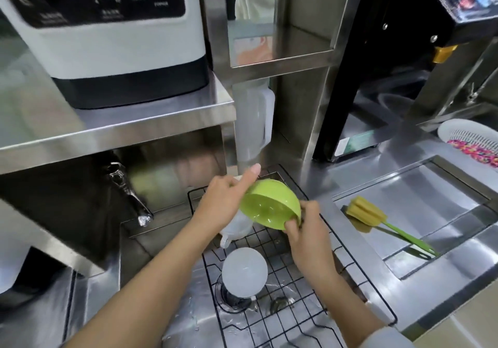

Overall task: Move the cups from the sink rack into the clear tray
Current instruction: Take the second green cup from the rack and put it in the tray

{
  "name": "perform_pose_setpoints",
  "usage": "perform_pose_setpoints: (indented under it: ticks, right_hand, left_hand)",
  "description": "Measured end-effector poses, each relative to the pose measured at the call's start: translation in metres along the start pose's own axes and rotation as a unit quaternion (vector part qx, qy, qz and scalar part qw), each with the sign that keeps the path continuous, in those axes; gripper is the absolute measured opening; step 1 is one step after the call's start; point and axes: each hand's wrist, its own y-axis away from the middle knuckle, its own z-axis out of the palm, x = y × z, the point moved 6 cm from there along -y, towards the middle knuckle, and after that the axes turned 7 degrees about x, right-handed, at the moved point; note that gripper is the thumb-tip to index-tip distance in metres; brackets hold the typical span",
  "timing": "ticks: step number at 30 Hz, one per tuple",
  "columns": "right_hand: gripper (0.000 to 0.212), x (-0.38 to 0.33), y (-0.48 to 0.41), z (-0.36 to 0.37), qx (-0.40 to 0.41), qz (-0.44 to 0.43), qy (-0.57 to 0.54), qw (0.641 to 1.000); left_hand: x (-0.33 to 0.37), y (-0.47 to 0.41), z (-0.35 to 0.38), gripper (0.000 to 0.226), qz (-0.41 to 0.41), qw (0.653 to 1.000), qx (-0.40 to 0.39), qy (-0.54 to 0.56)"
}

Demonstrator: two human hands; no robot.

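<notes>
Both hands hold a green bowl-shaped cup (269, 207) tilted on its side above the black wire sink rack (310, 291). My left hand (226, 199) grips its far rim, forefinger stretched out. My right hand (304, 229) pinches its near rim. An upturned frosted cup (244, 272) rests on the rack below them. Under my left wrist lies a translucent white jug or cup (237, 230), partly hidden. No clear tray is in view.
A faucet (129, 194) juts out at the left of the sink. A yellow sponge brush with a green handle (377, 221) lies in the right basin (444, 186). A white colander (474, 142) sits at far right. A white machine (107, 37) stands on a steel shelf.
</notes>
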Motion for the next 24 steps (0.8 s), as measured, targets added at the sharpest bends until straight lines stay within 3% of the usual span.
perform_pose_setpoints:
  ticks: [2, 5, 9, 13, 20, 24]
  right_hand:
    - [0.02, -0.014, 0.009, 0.003, -0.002, -0.025, -0.004, 1.0]
    - [0.021, -0.03, 0.021, 0.009, -0.013, -0.035, -0.02, 0.999]
    - [0.026, -0.059, 0.043, 0.026, -0.05, -0.066, -0.04, 0.996]
    - [0.037, -0.101, 0.077, 0.055, -0.086, -0.132, -0.053, 0.986]
    - [0.054, -0.184, 0.139, 0.106, -0.205, -0.186, -0.117, 0.954]
    - [0.083, -0.229, 0.182, 0.139, -0.364, -0.169, -0.199, 0.894]
  left_hand:
    - [-0.007, 0.017, -0.008, 0.076, -0.039, 0.998, -0.032, 0.046]
    - [-0.014, 0.043, -0.026, 0.088, -0.064, 0.989, -0.041, 0.13]
    - [-0.033, 0.065, -0.068, 0.093, -0.062, 0.984, 0.037, 0.161]
    - [-0.053, 0.096, -0.123, 0.068, -0.069, 0.976, 0.133, 0.158]
    - [-0.088, 0.154, -0.227, 0.072, -0.08, 0.949, 0.233, 0.197]
    - [-0.105, 0.192, -0.291, 0.074, -0.071, 0.932, 0.295, 0.196]
